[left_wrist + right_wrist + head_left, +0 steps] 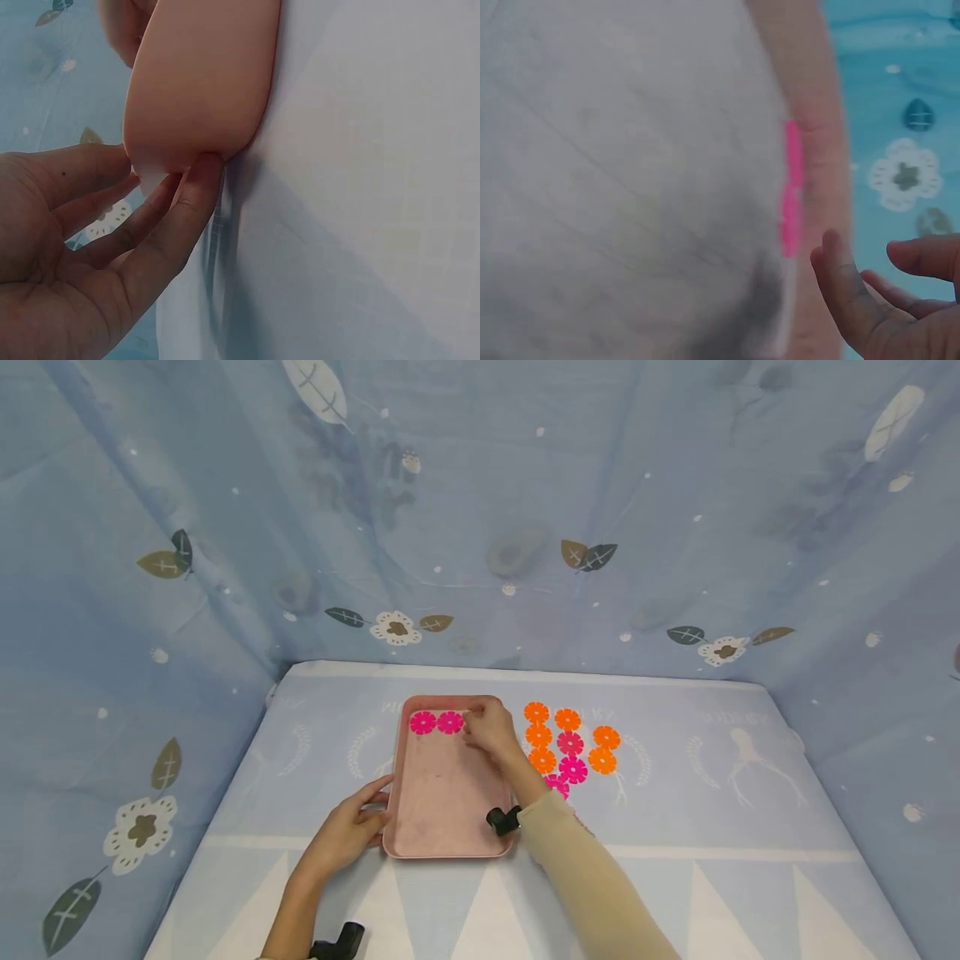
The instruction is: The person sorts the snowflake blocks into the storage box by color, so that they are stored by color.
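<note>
A pink rectangular tray lies on the table. Two bright pink notched plastic discs sit side by side in its far left corner. My left hand grips the tray's left edge; the left wrist view has thumb and fingers either side of its corner. Over the tray's far right corner is my right hand, beside the discs. In the right wrist view, the thumb and fingers are apart with nothing visible between them. Whether a disc lies beneath this hand is hidden in the head view.
Right of the tray, orange notched discs and pink notched discs lie in loose columns on the patterned tablecloth. My right forearm partly covers the nearest ones. A blue patterned curtain hangs behind and along both sides.
</note>
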The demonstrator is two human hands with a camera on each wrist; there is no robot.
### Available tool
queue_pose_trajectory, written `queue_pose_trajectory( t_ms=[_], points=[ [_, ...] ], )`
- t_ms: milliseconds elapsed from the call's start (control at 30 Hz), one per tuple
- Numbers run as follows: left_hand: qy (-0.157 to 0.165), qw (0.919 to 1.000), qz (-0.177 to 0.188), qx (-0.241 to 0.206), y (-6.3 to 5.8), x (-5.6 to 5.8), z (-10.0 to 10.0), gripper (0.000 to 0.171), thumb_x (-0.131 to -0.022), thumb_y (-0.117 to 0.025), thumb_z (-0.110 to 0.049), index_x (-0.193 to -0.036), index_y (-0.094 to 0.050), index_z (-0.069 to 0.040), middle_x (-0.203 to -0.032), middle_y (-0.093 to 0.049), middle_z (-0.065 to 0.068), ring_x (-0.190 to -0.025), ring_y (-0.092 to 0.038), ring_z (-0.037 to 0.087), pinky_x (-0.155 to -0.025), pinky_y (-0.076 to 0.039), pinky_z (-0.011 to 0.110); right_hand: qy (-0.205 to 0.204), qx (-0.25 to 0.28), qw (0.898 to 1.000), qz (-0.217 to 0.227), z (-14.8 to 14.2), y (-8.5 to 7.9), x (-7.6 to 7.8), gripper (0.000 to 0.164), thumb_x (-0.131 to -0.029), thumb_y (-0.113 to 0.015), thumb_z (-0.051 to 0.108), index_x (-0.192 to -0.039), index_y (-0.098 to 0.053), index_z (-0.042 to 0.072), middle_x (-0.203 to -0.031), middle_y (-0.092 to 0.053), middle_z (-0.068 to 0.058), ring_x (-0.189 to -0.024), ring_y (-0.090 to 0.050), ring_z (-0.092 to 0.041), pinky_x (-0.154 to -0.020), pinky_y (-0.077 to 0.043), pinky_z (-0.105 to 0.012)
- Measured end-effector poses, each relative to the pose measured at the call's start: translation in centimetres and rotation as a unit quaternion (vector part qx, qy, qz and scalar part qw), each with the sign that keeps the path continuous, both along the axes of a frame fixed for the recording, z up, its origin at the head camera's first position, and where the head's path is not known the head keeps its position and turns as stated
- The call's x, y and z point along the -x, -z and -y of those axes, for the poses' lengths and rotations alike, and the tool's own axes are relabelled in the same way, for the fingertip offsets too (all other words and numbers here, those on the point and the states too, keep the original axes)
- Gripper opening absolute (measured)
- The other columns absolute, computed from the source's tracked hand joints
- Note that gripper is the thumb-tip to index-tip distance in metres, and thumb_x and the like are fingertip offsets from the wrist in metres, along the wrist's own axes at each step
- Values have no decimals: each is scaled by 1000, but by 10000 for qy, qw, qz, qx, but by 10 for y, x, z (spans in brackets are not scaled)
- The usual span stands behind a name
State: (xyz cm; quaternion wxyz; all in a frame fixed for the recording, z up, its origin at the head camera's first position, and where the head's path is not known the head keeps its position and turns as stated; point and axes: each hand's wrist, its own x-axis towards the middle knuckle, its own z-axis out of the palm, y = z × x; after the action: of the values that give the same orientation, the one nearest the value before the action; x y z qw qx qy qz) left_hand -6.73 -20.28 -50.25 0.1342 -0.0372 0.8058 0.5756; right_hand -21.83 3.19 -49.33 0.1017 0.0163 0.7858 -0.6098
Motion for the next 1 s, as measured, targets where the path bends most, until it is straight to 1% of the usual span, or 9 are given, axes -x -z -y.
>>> queue_pose_trajectory(
  t_ms=[100,167,300,400,500,700,833,900,1000],
  points=[
    [33,10000,5,-44,0,0,1,55,-100,-56,0,-151,-44,-12,-133,-55,20,-109,-65,30,-73,-60,34,-250,206,9994,-71,-11,-15,-8,36,-102,-57,11,-133,-55,-6,-116,-64,-25,-98,-68,-39,-79,-59,-44],
    [44,10000,10,-80,-1,-1,2,54,-100,-55,0,-152,-44,-11,-133,-55,21,-109,-65,31,-73,-60,35,-354,379,9985,-174,-18,-26,-14,37,-102,-56,12,-134,-53,-7,-119,-62,-25,-103,-66,-42,-82,-59,-43],
    [46,9999,0,-104,-2,-1,2,54,-100,-55,1,-151,-44,-11,-134,-54,21,-109,-64,31,-73,-60,35,-498,535,9964,-439,-36,-44,-26,37,-102,-57,10,-134,-53,-7,-116,-62,-22,-102,-65,-42,-80,-59,-39],
    [45,10000,-12,-63,-3,-2,2,54,-100,-55,0,-152,-44,-11,-133,-55,21,-108,-65,30,-73,-60,34,-527,509,9956,-588,-51,-50,-35,36,-101,-61,13,-132,-56,-4,-115,-62,-23,-97,-67,-38,-78,-60,-37],
    [53,10000,-29,-46,-2,-1,1,54,-100,-55,0,-152,-44,-10,-133,-55,21,-108,-65,30,-73,-60,34,-491,452,9954,-691,-65,-52,-44,34,-100,-62,14,-130,-58,-1,-114,-61,-25,-94,-68,-36,-76,-60,-37],
    [94,9999,-40,-92,0,-1,1,54,-100,-54,1,-152,-43,-11,-133,-55,21,-107,-65,30,-73,-60,34,-366,275,9966,-679,-93,-49,-63,31,-99,-63,17,-128,-60,4,-108,-61,-16,-96,-67,-37,-76,-60,-37],
    [109,9999,-65,-81,0,-1,1,54,-100,-55,0,-152,-43,-10,-133,-55,22,-107,-65,30,-73,-60,34,-297,97,9973,-671,-110,-43,-77,35,-99,-65,19,-129,-59,2,-108,-62,-15,-95,-67,-38,-76,-60,-38],
    [108,9999,-69,-88,0,-1,1,54,-100,-56,0,-152,-43,-10,-133,-55,22,-107,-65,30,-73,-60,34,-285,19,9972,-687,-117,-41,-83,36,-99,-65,19,-130,-59,0,-108,-62,-15,-96,-67,-39,-78,-60,-42],
    [117,9999,-74,-81,0,-1,1,54,-100,-56,-1,-152,-44,-10,-133,-55,22,-107,-65,30,-73,-60,34,-227,-197,9969,-726,-128,-36,-92,34,-99,-65,20,-128,-61,3,-109,-63,-12,-98,-66,-36,-82,-59,-42]
  ],
)
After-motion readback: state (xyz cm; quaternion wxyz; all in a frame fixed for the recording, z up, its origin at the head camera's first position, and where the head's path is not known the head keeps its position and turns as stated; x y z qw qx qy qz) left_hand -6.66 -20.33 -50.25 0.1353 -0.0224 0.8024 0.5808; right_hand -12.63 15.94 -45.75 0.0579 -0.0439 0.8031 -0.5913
